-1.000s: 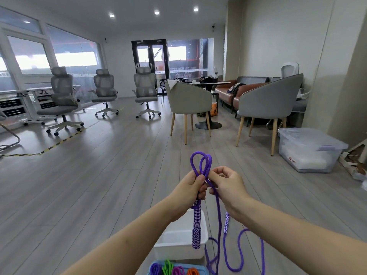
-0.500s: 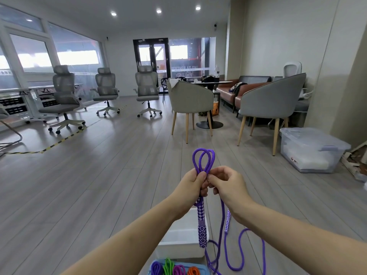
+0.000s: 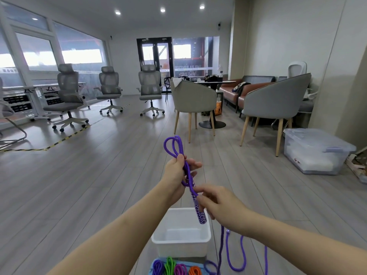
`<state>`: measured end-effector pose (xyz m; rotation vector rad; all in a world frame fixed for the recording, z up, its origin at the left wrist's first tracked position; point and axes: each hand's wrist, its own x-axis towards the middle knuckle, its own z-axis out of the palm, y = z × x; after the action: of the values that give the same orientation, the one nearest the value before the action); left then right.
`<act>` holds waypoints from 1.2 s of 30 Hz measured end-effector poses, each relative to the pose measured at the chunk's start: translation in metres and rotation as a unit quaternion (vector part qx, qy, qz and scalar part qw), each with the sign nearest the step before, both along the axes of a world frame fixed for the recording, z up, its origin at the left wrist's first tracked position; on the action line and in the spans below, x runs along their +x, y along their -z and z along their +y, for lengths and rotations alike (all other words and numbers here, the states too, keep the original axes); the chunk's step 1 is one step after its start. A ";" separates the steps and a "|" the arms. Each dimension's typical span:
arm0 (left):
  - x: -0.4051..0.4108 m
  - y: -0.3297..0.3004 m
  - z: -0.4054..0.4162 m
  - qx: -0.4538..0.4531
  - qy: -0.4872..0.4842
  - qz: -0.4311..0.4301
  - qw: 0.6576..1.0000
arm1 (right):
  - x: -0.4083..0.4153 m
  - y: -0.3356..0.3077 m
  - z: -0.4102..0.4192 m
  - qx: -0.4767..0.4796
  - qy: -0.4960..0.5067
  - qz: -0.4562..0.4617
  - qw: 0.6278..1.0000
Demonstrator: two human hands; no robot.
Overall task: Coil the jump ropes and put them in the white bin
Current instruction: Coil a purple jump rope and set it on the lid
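Hands: two, a left hand (image 3: 175, 171) and a right hand (image 3: 218, 203). White bin (image 3: 179, 238): one, at 6 o'clock. Purple jump rope (image 3: 187, 171) in the hands: one, with two patterned handles visible. Coiled ropes at 6 o'clock, bottom edge: four, namely a purple coil (image 3: 158, 267), a green coil (image 3: 170, 265), a magenta coil (image 3: 180, 269) and an orange coil (image 3: 195, 271). Mesh office chairs (image 3: 68, 96) at 10 to 11 o'clock: three. Grey armchairs (image 3: 278, 100) at 1 o'clock: two. Clear lidded storage box (image 3: 315, 150) at 3 o'clock: one. Lit ceiling lights (image 3: 162, 10): three.
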<state>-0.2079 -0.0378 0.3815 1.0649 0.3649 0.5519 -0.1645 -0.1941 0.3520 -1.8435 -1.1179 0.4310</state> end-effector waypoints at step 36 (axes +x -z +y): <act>-0.022 0.013 -0.006 0.197 0.290 0.115 0.929 | 0.049 -0.017 -0.007 0.059 0.072 -0.385 0.918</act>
<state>-0.2299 -0.0440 0.3683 1.5573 0.1257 -0.0417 -0.1158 -0.2009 0.3690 -2.0145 -1.4518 -0.4956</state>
